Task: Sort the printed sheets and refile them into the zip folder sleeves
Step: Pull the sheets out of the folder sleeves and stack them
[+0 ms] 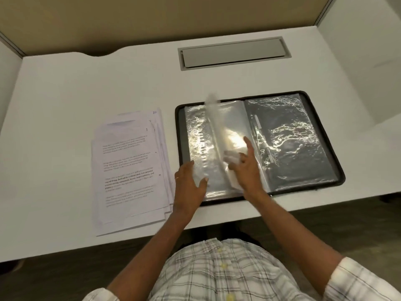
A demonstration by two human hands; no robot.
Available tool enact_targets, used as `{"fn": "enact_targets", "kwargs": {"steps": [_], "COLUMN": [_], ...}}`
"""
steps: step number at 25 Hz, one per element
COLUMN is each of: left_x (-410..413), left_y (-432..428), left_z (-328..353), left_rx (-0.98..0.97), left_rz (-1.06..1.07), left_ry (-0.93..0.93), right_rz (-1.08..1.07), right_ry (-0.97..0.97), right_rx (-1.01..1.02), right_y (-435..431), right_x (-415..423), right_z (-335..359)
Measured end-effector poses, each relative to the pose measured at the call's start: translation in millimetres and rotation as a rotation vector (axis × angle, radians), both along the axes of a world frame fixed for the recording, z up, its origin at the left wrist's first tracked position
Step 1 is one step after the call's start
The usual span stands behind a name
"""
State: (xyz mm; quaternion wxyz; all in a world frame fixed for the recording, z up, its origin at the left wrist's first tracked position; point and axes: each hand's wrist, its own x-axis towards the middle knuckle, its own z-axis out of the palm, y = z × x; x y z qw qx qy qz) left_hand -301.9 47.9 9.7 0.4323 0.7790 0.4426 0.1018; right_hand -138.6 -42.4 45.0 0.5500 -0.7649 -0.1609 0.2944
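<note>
The zip folder point(339, 170) lies open by the tabletop's point(108, 83) front edge, printed sheets point(128, 166) stacked at its left; with the left hand point(191, 183) spread flat on the sleeves point(195, 131) and the right hand's point(247, 168) grip too blurred to tell, the slick raised sleeve point(211, 118) may slip back.

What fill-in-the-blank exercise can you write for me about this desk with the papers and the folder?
1. The stack of printed sheets lies to the ____ of the zip folder.
2. The zip folder lies ____ on the white desk.
3. The left hand and the right hand both touch the folder's clear plastic ____.
Missing words: left; open; sleeves.
</note>
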Motion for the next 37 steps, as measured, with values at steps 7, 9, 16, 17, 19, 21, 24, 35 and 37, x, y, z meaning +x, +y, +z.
{"fn": "enact_targets", "kwargs": {"steps": [7,9,16,17,19,21,24,35,37], "left_x": [18.1,23.3,36.1,38.8,47.2,57.0,76.3,236.2,237.6], "left_y": [9.5,15.9,20.4,17.1,8.3,2.2,-13.4,-138.1,-144.2], "left_z": [8.7,9.8,-1.8,-1.7,-3.4,-0.9,18.3,90.4,72.7], "left_rx": [-0.032,-0.086,-0.080,-0.054,0.017,0.004,-0.186,-0.686,-0.649], "left_rz": [-0.087,-0.041,0.139,0.148,0.158,0.214,0.313,-0.284,-0.320], "left_ry": [0.241,0.237,0.149,0.195,0.306,0.277,0.093,-0.210,-0.187], "right_rz": [-0.250,-0.378,-0.190,-0.151,-0.113,-0.055,0.153,0.110,0.015], "right_ry": [0.457,0.466,0.128,0.011,-0.174,-0.337,-0.672,-0.583,-0.607], "right_rx": [0.145,0.144,-0.205,-0.305,-0.458,-0.537,-0.565,-0.238,-0.178], "right_y": [-116.9,-149.1,-184.4,-188.7,-194.5,-192.0,-194.7,-228.9,-225.8], "right_x": [138.5,153.9,164.4,168.4,179.9,186.9,190.5,248.9,251.9], "right_z": [47.8,38.1,0.8,-4.6,-12.8,-14.8,-25.5,-27.5,-16.4]}}
